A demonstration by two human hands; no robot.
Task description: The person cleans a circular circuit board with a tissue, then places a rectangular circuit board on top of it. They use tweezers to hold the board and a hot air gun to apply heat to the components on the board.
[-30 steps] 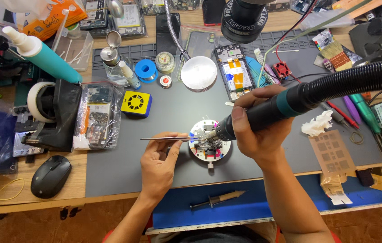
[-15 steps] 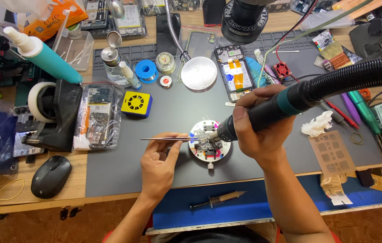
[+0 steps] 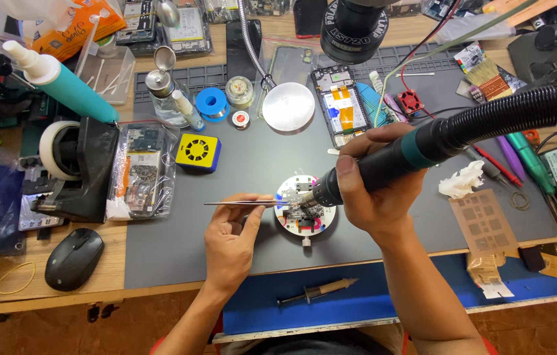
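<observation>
grey mat (image 3: 239, 250), unchanged: left hand (image 3: 231, 240) pinching tweezers (image 3: 245, 203), right hand (image 3: 374, 190) apparently clasping hot-air wand (image 3: 383, 164).

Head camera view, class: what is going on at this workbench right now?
A person sits at a cluttered grey work mat. The left hand holds thin metal tweezers, tips reaching a small circuit board clamped on a round white holder. The right hand grips a black hot-air handpiece with a teal band and ribbed hose, nozzle aimed at the same board. A syringe lies on the blue mat nearer the person, and a black mouse sits at the left.
</observation>
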